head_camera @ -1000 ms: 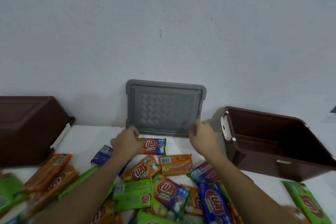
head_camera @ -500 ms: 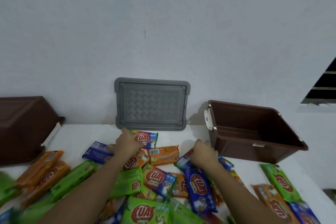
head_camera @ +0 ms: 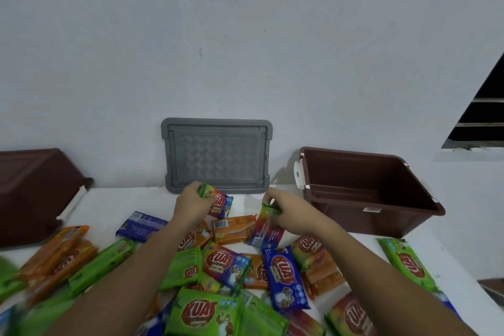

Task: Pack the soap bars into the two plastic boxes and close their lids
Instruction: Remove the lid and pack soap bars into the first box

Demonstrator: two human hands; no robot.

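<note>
Two brown boxes stand on the white table (head_camera: 131, 199): the open box (head_camera: 368, 194) to the right of the one grey lid (head_camera: 216, 155), and the second box (head_camera: 32, 188) far to the left of the lid, with its opening not in sight. The lid leans upright against the wall. The soap bars (head_camera: 229, 262) lie heaped in front of the lid, overlapping, too many to count surely. Both arms reach forward to just below the lid. The left hand (head_camera: 193, 206) grips one rainbow bar (head_camera: 219, 203), held tilted. The right hand (head_camera: 289, 211) grips a second rainbow bar (head_camera: 266, 225) by its green end. Half a second earlier the left hand only touched its bar, and the right hand lay lower, on the blue bars.
</note>
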